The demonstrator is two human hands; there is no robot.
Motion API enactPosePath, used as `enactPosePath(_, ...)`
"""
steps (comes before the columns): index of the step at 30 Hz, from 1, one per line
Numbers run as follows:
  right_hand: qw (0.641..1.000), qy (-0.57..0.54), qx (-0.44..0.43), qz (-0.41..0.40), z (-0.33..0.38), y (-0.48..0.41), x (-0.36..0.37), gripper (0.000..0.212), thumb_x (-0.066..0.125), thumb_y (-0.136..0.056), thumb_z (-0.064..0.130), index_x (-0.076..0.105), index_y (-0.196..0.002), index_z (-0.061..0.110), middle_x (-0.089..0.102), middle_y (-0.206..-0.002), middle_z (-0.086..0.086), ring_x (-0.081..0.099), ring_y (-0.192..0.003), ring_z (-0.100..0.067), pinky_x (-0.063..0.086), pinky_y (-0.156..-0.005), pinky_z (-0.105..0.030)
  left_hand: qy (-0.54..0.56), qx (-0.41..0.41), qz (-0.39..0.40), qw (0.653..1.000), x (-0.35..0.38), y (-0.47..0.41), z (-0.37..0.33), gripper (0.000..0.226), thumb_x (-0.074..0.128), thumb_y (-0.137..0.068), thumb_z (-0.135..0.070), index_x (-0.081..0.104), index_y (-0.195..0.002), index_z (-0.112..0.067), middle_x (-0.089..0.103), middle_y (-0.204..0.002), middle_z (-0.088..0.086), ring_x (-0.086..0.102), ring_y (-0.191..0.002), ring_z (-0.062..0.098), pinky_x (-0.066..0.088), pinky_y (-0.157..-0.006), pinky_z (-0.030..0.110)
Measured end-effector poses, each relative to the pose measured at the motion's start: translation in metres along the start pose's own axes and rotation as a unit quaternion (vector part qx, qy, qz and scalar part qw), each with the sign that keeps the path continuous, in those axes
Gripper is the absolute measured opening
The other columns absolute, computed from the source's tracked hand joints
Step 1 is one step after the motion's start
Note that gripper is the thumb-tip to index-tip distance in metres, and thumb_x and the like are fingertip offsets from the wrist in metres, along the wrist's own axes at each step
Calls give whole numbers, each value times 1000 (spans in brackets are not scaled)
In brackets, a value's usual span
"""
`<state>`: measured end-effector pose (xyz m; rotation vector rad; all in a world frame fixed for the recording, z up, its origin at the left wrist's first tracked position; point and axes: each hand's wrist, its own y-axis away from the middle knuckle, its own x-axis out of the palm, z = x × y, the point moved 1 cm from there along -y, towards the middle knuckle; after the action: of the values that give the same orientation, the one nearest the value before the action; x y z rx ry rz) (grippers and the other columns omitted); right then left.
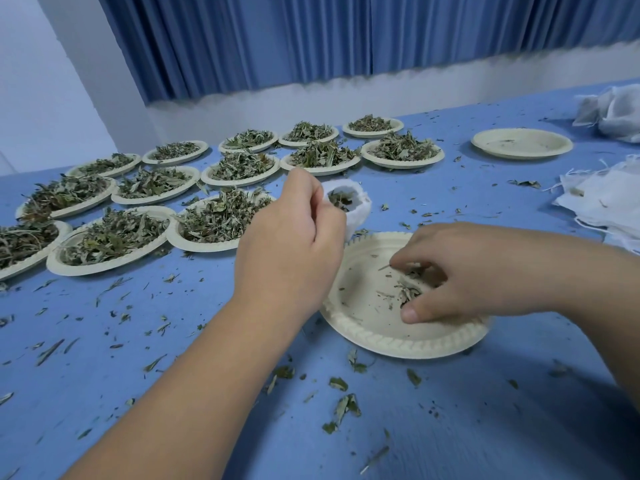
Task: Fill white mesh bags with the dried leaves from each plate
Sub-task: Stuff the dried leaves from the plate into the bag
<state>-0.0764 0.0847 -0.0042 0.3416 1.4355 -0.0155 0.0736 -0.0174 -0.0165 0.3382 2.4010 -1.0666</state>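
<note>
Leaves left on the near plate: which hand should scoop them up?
The right hand: it pinches the last leaves in the near plate; the left hand holds the white mesh bag open.

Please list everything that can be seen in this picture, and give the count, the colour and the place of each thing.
plates heaped with dried leaves: thirteen, cream, in three rows on the left and far side of the table
near plate: one, cream, in front of the person
last leaves: a few, grey-green, on the near plate
empty plate: one, cream, far right
open mesh bag: one, white, above the near plate's far rim, leaves inside
flat mesh bags: a pile, white, right edge
bunched white cloth: a heap, far right corner
loose leaf bits: many, green, scattered
table: one, blue
curtain: blue, behind
left hand: holds the bag's mouth
right hand: gathers the last leaves
</note>
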Motion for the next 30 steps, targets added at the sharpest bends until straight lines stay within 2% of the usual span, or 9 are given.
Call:
enactPosePath(2, 1000, -6, -2, -13, 0, 0, 0, 49, 62, -75, 63, 60, -111, 30, 53, -107, 14, 55, -98, -11, 49, -88, -39, -10, 2, 9, 1000, 1, 0, 1, 13, 36, -85, -32, 38, -76, -23, 46, -54, -5, 43, -53, 17, 40, -53, 40)
enactPosePath(5, 998, -44, -14, -29, 1, 0, -3, 47, 72, -74, 54, 56, -117, 45, 51, -104, 24, 50, -92, 4, 45, -85, -24, -12, 5, 15, 1000, 2, 0, 3, 13, 35, -85, -32, 38, -76, -23, 47, -55, -4, 43, -52, 17, 38, -52, 39)
enactPosePath(7, 998, -51, -3, -36, -2, 0, -4, 59, 75, -68, 57, 51, -122, 47, 45, -100, 26, 48, -89, 5, 44, -84, -24, -11, 5, 15, 1000, 2, 0, 3, 13, 35, -85, -32, 37, -75, -24, 46, -55, -4, 41, -51, 15, 37, -51, 38)
enactPosePath(9, 999, -31, 24, -30, -3, 0, -3, 69, 71, -66, 64, 47, -128, 45, 40, -102, 24, 48, -97, -1, 44, -88, -29, -11, 3, 13, 1000, 2, 0, 4, 13, 35, -85, -32, 37, -75, -24, 45, -55, -5, 40, -51, 15, 36, -50, 37)
enactPosePath(11, 999, -9, 34, -15, -2, -1, -1, 60, 65, -69, 68, 53, -120, 37, 46, -105, 20, 51, -101, -9, 47, -88, -34, -10, 3, 17, 1000, 2, 0, 3, 13, 35, -85, -31, 37, -75, -24, 46, -55, -5, 40, -50, 15, 37, -50, 38)
enactPosePath(14, 1000, 2, 24, -15, 1, -2, 2, 42, 61, -78, 60, 60, -100, 25, 58, -100, 7, 59, -93, -17, 51, -84, -42, -10, 1, 22, 1000, 3, 0, 3, 12, 35, -85, -31, 38, -76, -23, 47, -56, -4, 42, -52, 18, 39, -52, 39)
enactPosePath(20, 998, -51, 1, -48, 6, -1, 2, 32, 71, -81, 42, 64, -112, 43, 56, -98, 25, 54, -91, 0, 47, -81, -24, -15, 3, 25, 1000, 4, 0, 3, 13, 35, -84, -33, 38, -76, -23, 49, -57, -3, 44, -53, 18, 38, -52, 37)
enactPosePath(24, 997, -46, -32, -62, 10, -5, 5, 28, 71, -83, 32, 68, -109, 43, 62, -101, 21, 56, -94, -3, 50, -86, -29, -17, 3, 27, 999, 5, 1, 2, 14, 35, -85, -33, 39, -77, -23, 50, -58, -2, 47, -56, 20, 40, -53, 39)
enactPosePath(30, 994, -13, -62, -86, 17, -5, 7, 21, 61, -87, 25, 72, -100, 38, 63, -95, 16, 59, -89, -7, 52, -80, -29, -21, 3, 32, 999, 6, 1, 1, 13, 35, -84, -34, 38, -76, -24, 49, -57, -4, 46, -56, 18, 39, -53, 36)
